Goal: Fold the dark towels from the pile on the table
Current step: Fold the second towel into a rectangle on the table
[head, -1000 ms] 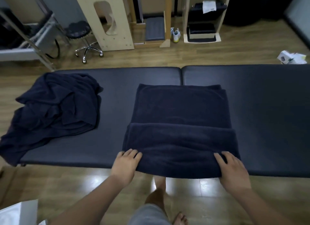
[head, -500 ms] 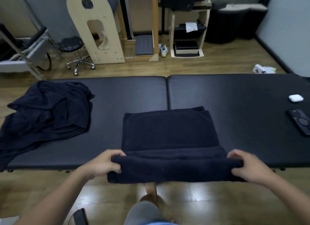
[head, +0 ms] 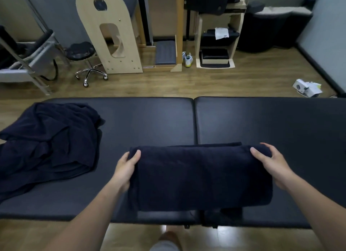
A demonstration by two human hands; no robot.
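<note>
So your left hand and right hand each grip one end of the towel, thumbs on top, its long axis running across between them at the near edge of the table, with the pile off to your left

Two hands hold a folded dark towel at the near edge of the padded table.

The folded towel lies across the seam between the two black pads of the table, its near fold at the near edge. The left hand grips the towel's far left corner with the thumb on top, and the right hand grips the far right corner the same way. The pile of dark towels sits crumpled at the table's left end, well apart. Beyond the far edge stand a stool, a wooden arch and shoes.
</note>
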